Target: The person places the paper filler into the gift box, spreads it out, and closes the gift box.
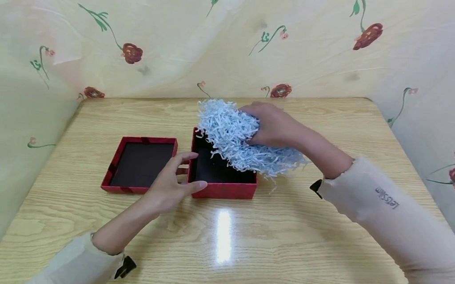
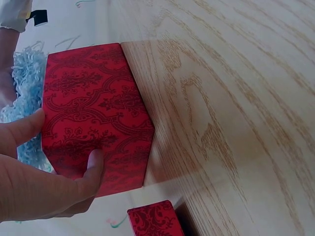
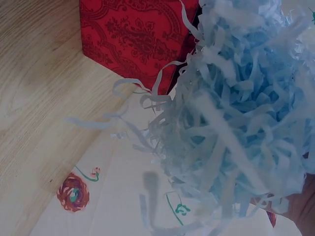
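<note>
My right hand (image 1: 273, 125) grips a big tuft of pale blue shredded paper (image 1: 228, 131) above an open red box (image 1: 223, 190) with a dark inside. Loose strands of the shredded paper (image 3: 236, 113) hang past the box's right side and fill much of the right wrist view. My left hand (image 1: 172, 182) holds the box at its near left corner, thumb at the front rim and fingers along the left wall. Seen from the left wrist, the box (image 2: 93, 98) has a dark scroll pattern, and the left fingertips (image 2: 96, 160) lie against it.
Left of the box lies a shallow red lid (image 1: 106, 179), inside up and dark within. Both are on a light wooden table (image 1: 282, 258). A flower-printed cloth (image 1: 172, 30) hangs behind the table and at its sides.
</note>
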Motion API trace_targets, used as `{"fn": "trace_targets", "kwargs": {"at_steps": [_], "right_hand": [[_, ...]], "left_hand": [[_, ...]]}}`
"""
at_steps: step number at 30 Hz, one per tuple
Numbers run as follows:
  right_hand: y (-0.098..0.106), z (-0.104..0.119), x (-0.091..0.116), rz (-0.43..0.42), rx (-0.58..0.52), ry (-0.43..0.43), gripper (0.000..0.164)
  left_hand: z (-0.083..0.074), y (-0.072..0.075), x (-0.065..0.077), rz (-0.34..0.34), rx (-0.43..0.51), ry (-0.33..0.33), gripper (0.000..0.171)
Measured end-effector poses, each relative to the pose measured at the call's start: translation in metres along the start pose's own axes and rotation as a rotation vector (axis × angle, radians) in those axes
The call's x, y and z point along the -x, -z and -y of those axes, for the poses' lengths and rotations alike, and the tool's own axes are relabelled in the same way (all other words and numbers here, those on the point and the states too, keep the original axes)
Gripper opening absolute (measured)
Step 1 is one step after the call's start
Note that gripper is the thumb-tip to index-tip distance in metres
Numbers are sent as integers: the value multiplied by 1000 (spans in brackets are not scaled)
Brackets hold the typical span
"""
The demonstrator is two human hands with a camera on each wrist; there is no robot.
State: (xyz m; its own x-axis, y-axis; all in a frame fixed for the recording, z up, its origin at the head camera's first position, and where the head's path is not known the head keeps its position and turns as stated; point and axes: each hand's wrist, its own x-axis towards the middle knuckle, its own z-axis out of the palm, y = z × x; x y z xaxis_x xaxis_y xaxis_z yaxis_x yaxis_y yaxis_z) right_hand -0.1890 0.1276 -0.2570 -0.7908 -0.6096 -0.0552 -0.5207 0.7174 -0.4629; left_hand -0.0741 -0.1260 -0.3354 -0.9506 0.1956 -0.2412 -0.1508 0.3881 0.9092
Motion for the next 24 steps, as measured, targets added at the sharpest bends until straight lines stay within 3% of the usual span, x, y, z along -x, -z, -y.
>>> {"fn": "trace_targets", "kwargs": {"at_steps": [10,24], "right_hand": [[-15,10,-11,33,50,26,74],[-52,24,-17,-4,301,47,68]], "left_hand": [[1,0,-2,1,14,-13,69],[1,1,-2,2,0,3,70]]}}
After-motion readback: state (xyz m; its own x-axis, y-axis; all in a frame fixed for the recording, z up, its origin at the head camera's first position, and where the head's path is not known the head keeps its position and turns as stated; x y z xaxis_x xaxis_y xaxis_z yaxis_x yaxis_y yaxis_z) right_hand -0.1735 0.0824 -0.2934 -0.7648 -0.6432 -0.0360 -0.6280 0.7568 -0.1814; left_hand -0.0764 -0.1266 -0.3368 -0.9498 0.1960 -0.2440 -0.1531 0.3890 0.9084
